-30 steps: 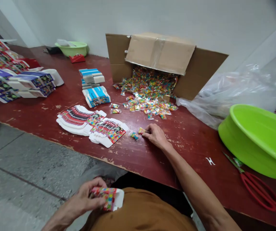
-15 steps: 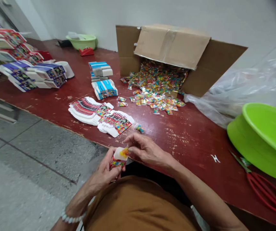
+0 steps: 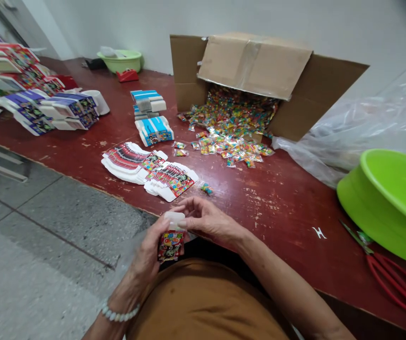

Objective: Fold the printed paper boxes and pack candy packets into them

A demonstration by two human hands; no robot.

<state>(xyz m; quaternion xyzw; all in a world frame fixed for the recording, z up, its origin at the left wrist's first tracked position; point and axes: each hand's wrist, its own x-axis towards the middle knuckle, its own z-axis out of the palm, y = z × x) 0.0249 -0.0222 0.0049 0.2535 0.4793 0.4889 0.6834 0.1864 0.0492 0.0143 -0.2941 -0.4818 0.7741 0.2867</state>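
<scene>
Close to my body, my left hand [image 3: 148, 245] grips a small red printed candy box [image 3: 170, 244] whose white top flap stands up. My right hand [image 3: 210, 221] is at the top of that box, with its thumb and fingers closed on the flap. No candy packet shows at the box opening. Just beyond my hands lie fanned stacks of flat red boxes [image 3: 169, 179] with white flaps. A single candy packet [image 3: 206, 189] rests to the right of them. Farther back, many small candy packets [image 3: 231, 148] spill onto the red table [image 3: 259, 189].
An open cardboard carton [image 3: 252, 66] full of candy packets lies at the back. Blue boxes [image 3: 154, 131] stand left of it, purple boxes [image 3: 71, 111] farther left. A green basin [image 3: 390, 198], red-handled scissors [image 3: 390, 278] and plastic sheeting [image 3: 373, 123] are on the right.
The yellow-orange candy packet at the box opening is out of sight now. My right hand has moved onto the flap, and the box front has turned more toward me.
</scene>
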